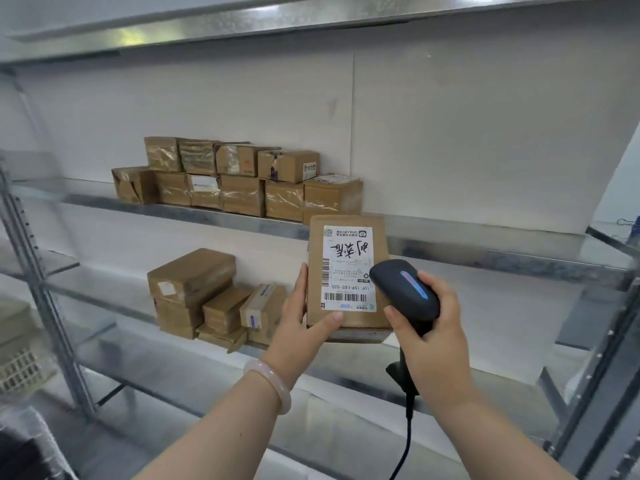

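Cardboard parcel (346, 268) looks light and stiff, well held where your left hand (299, 317) pinches its lower corner; your right hand (436, 341) grips the scanner (405, 289).

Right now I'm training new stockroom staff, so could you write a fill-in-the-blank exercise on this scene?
1. The left hand holds a brown box whose white ____ faces the camera.
2. The right hand grips a black ____ with a cable hanging below it.
3. The pale bracelet sits on the ____ wrist.
Missing words: label; scanner; left.
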Motion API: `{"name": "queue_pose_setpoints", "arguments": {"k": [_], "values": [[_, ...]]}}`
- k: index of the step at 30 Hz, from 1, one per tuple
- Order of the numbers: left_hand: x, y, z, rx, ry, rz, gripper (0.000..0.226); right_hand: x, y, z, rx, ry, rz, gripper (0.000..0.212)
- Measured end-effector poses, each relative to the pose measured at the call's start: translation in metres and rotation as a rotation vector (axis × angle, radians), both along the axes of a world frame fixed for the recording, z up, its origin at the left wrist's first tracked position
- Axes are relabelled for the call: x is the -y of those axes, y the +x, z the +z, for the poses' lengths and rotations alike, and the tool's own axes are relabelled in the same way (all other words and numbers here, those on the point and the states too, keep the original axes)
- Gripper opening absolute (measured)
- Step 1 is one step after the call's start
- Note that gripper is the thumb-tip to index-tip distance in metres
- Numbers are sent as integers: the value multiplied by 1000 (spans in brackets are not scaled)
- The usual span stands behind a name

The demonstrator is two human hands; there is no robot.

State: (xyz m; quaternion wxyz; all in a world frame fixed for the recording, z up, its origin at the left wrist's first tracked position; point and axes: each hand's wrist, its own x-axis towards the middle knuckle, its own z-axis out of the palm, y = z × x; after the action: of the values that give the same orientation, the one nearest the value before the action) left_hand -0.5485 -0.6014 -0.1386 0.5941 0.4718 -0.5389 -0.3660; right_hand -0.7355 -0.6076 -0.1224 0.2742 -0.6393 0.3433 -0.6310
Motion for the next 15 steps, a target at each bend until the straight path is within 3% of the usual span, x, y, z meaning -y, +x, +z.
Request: {"name": "queue_pose_setpoints", "arguments": {"k": [8,15], "values": [[-32,73,-41,-88,108,129,85,-7,67,-34,-70,120,186,56],[-63,136,-62,-73,200,289,101,-12,136,-56,-92,178,280,58]]}}
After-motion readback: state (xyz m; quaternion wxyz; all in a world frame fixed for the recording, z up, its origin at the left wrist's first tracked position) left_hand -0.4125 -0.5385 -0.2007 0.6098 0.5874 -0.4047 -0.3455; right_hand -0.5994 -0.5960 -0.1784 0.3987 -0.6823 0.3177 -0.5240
